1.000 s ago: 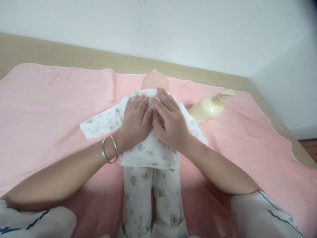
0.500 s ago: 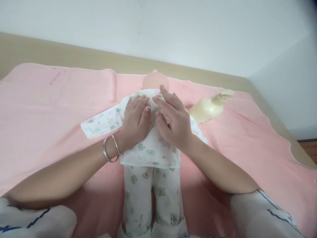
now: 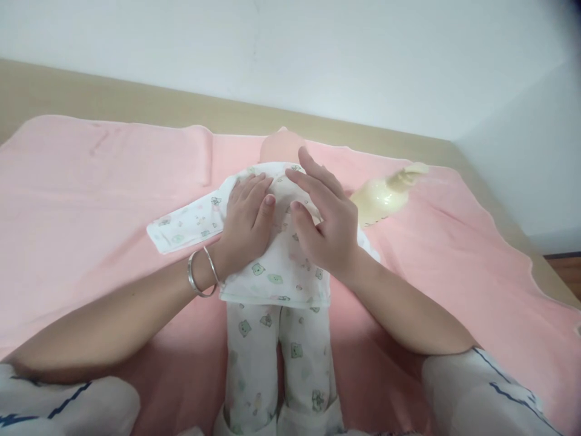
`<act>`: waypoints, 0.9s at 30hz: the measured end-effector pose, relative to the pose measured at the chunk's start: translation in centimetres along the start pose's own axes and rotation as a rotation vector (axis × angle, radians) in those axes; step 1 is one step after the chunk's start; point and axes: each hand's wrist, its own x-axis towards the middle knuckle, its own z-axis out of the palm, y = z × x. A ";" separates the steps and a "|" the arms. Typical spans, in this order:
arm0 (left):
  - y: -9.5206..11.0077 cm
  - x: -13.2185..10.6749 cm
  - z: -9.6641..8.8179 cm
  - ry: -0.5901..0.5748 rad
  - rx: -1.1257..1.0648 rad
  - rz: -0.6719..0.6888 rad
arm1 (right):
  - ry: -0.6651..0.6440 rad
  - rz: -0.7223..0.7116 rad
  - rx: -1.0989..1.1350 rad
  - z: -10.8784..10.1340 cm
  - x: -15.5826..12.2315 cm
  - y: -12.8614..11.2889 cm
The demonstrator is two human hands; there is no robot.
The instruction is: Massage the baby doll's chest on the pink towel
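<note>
A baby doll lies stretched out with its head away from me, dressed in a white printed top and matching trousers. My left hand rests flat on the left side of the top, fingers extended, a silver bangle on its wrist. Over the right side of the top, my right hand is tilted up on edge with thumb and fingers apart, holding nothing. It hides part of the doll's right-hand shoulder and sleeve. The left sleeve lies spread outward.
A pink blanket with soft folds covers most of a tan surface beneath the doll. On it, right of the doll, lies a glossy pale yellow bottle with a pump-like top. A white wall rises behind.
My right hand has lifted slightly and shifted right, its fingers turning up from the top. My left hand stays in place on the doll.
</note>
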 end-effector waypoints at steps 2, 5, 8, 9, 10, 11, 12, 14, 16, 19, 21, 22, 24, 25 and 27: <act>-0.1 0.0 0.1 0.005 -0.006 0.004 | -0.077 -0.011 -0.043 0.6 -0.2 0.0; -0.3 0.1 0.2 0.016 -0.008 -0.020 | -0.230 -0.014 -0.114 1.7 -0.5 0.0; -0.3 0.1 0.1 0.006 -0.007 -0.046 | -0.252 -0.028 -0.115 1.3 -0.1 -0.1; -0.2 0.1 0.1 -0.001 -0.007 -0.048 | -0.230 -0.047 -0.109 0.7 0.2 -0.1; -0.2 0.1 0.0 -0.005 -0.006 -0.052 | -0.195 -0.070 -0.103 -0.1 0.5 -0.2; -0.1 0.1 0.0 -0.010 -0.005 -0.058 | -0.147 -0.085 -0.103 -1.0 0.8 -0.3; 0.0 0.1 -0.1 -0.012 -0.004 -0.067 | -0.112 -0.077 -0.113 -2.1 1.0 -0.4; 0.1 0.0 -0.1 -0.014 -0.003 -0.089 | -0.008 -0.021 -0.146 -4.2 1.5 -0.3; 0.1 0.0 -0.1 -0.020 -0.007 -0.109 | 0.122 0.038 -0.187 -6.2 1.9 0.1; 0.4 0.2 -0.5 -0.037 -0.010 -0.138 | 0.363 0.018 -0.192 -8.7 2.4 1.4; 1.0 0.5 -1.0 -0.051 -0.039 -0.167 | 0.402 -0.003 -0.157 -10.2 2.9 2.7; 1.5 0.6 -1.4 -0.057 -0.075 -0.180 | 0.393 -0.014 -0.138 -10.8 3.1 3.5; 2.8 1.1 -2.0 -0.070 -0.199 -0.191 | 0.369 -0.027 -0.140 -11.9 3.4 5.0; 3.6 1.4 -2.3 -0.089 -0.279 -0.189 | 0.364 -0.019 -0.165 -12.3 3.5 5.8; 5.2 2.1 -2.6 -0.149 -0.452 -0.176 | 0.369 0.024 -0.217 -12.9 3.7 7.3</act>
